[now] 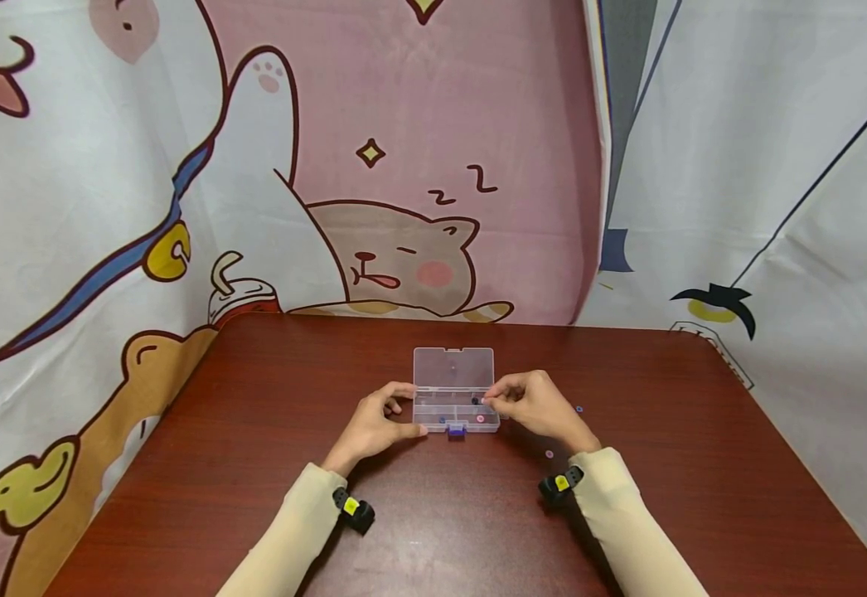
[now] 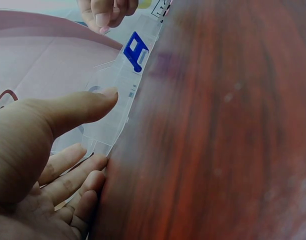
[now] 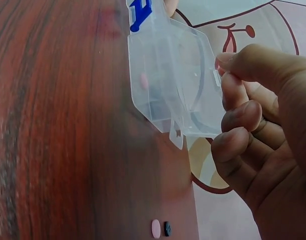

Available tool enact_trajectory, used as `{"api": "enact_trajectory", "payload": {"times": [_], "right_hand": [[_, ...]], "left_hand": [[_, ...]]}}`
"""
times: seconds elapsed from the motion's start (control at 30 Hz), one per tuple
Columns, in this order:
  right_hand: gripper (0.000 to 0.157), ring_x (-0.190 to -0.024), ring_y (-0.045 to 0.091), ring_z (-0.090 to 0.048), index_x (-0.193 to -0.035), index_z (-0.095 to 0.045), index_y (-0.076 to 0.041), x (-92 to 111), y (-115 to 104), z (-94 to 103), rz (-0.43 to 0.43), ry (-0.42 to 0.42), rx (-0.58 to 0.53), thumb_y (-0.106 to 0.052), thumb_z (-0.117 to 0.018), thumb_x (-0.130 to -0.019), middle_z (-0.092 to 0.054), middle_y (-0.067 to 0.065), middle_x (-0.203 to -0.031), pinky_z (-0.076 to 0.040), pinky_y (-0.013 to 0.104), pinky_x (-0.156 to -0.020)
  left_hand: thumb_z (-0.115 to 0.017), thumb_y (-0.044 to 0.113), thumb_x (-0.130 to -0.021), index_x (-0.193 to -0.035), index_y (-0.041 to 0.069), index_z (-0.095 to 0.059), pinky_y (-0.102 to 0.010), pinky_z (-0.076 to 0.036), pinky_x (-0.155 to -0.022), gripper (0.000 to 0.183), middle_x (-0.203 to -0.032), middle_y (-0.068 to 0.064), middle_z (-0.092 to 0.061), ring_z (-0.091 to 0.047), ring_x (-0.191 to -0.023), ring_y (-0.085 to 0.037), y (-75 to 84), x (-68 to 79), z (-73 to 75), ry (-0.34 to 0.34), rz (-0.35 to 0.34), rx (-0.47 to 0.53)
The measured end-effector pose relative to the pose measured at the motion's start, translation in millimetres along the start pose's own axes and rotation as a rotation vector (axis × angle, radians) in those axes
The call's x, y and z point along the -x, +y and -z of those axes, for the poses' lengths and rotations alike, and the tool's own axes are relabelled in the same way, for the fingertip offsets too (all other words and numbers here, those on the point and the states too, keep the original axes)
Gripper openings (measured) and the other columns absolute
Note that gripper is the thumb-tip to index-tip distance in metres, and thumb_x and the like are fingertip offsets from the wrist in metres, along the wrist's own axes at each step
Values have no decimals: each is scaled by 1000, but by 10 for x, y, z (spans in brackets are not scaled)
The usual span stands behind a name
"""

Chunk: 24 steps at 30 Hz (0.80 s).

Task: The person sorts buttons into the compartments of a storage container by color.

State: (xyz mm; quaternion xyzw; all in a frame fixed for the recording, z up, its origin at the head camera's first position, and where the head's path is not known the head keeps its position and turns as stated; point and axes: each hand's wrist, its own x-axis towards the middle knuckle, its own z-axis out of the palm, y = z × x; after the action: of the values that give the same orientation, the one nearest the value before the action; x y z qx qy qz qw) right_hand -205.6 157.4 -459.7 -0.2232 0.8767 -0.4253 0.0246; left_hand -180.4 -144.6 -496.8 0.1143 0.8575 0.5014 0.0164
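Note:
A clear plastic storage box (image 1: 433, 420) with small compartments lies on the table, its lid (image 1: 453, 365) raised at the back and a blue latch (image 1: 456, 431) at the front. My left hand (image 1: 374, 420) holds the box's left end, thumb along the front corner and fingers at the side. Over the right half of the compartments, my right hand (image 1: 534, 402) pinches a small pink bead (image 2: 104, 30) between thumb and forefinger. Inside the box are another pink bead (image 1: 481, 419), a blue one (image 1: 443, 419) and a dark one (image 1: 474, 401).
On the dark red wooden table (image 1: 433, 514), a loose pink bead (image 1: 549, 453) lies near the right wrist. A blue bead (image 1: 578, 409) sits farther back, right of the hand. Behind the table hangs a cartoon-printed cloth (image 1: 433, 108).

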Motion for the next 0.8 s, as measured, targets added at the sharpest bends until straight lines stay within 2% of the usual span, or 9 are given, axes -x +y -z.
{"api": "enact_trajectory", "payload": {"times": [0.37,0.63,0.8], "right_hand": [[5,-65,12,-58,-91,-80,-13,-62,-32,-66,-4,-44,4,-13,-75,-92,-71,-5,-76,-47,23,-57],[5,-65,11,-59,-92,-79,-14,-77,-43,-95,3,-74,-1,-14,-75,-93,-74,1,-78,-47,23,-56],[5,-66,11,-59,-93,-79,-12,-75,-62,-95,4,-75,-2,-13,-74,-93,-72,-2,-78,-49,24,-57]], "left_hand": [[-94,22,-73,-130,14,-66,-37,-47,-87,64,-125,-5,-70,-58,-96,-21,-18,-19,-10,2,-8,10],[-94,21,-72,-129,13,-66,-37,-47,-86,64,-124,-7,-71,-58,-95,-21,-30,-21,-13,11,-16,16],[-94,21,-72,-129,12,-66,-38,-47,-87,64,-123,-7,-71,-58,-95,-21,-27,-20,-15,12,-15,15]]}}
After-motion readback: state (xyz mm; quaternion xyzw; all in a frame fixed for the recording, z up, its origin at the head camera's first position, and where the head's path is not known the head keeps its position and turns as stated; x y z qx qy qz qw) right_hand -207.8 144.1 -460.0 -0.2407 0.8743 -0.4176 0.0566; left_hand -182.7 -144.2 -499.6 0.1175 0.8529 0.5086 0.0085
